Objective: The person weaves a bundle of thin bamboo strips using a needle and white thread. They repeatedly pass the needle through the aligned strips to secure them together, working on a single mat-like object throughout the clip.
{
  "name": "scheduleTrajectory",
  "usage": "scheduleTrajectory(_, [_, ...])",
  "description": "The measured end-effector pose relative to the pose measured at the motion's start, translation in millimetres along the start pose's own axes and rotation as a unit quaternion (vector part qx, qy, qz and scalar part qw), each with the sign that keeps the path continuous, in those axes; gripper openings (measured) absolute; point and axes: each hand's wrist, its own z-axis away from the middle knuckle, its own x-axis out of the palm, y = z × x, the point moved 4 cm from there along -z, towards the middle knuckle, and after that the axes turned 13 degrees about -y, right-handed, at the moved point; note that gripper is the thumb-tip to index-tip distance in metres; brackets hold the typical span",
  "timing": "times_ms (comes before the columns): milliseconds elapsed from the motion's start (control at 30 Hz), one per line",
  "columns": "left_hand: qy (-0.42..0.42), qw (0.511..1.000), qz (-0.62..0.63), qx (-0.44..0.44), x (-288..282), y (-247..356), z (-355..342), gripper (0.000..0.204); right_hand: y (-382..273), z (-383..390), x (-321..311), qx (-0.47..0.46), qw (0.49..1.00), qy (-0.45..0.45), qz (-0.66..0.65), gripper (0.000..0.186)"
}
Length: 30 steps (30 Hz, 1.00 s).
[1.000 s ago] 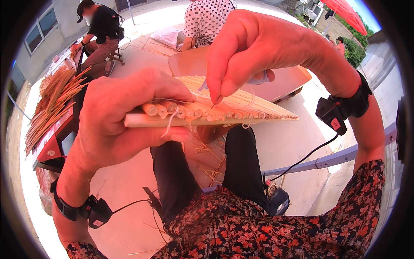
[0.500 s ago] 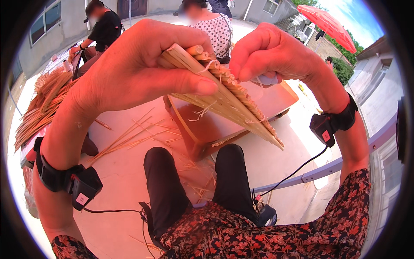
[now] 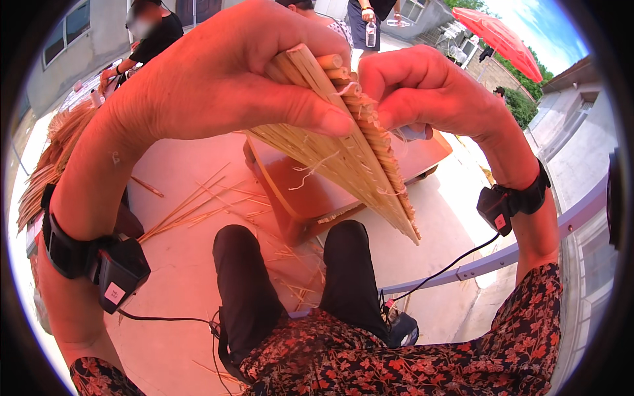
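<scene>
Head view. L hand [image 3: 241, 86], thumb opposed to bent fingers, clamped on a flat, pale-yellow panel of thin plant stalks [image 3: 330, 155], held tilted in mid-air in front of a low, glossy brown table [image 3: 290, 177]. R hand [image 3: 426, 89]: thumb & forefinger pinched at the panel's row of cut ends, item in pinch can't be told; lower fingers curled on a small whitish wad [image 3: 416, 132]. Fine white thread [image 3: 317, 165] dangles below. Step, prob.: working thread along the row. Next move calls for steady L grip, prob. w/ snug R pull.
</scene>
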Motion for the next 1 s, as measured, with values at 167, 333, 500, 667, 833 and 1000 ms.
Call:
scheduleTrajectory(167, [0.000, 0.999, 0.029, 0.014, 4, -6, -12, 0.031, 13, 9, -3, -0.005, 1.000, 0.030, 0.002, 0.007])
scheduleTrajectory(333, [0.016, 0.999, 0.035, -0.009, -6, -3, -5, 0.027, 12, 6, 5, -0.043, 0.988, 0.126, -0.074, 0.015])
scheduleTrajectory(500, [0.029, 0.997, 0.064, 0.010, -7, -6, 1, 0.027, 5, 6, 11, -0.043, 0.991, 0.129, -0.001, 0.030])
scheduleTrajectory(667, [0.018, 0.998, 0.037, 0.046, -6, -1, 1, 0.028, 7, 2, 15, -0.059, 0.989, 0.138, 0.003, 0.045])
scheduleTrajectory(833, [0.050, 0.998, 0.043, 0.025, -8, 3, 5, 0.028, 9, 0, 21, -0.107, 0.982, 0.158, 0.008, 0.059])
scheduleTrajectory(1000, [0.047, 0.997, 0.048, 0.038, -7, 5, 4, 0.030, 4, -7, 27, -0.134, 0.982, 0.128, -0.027, 0.069])
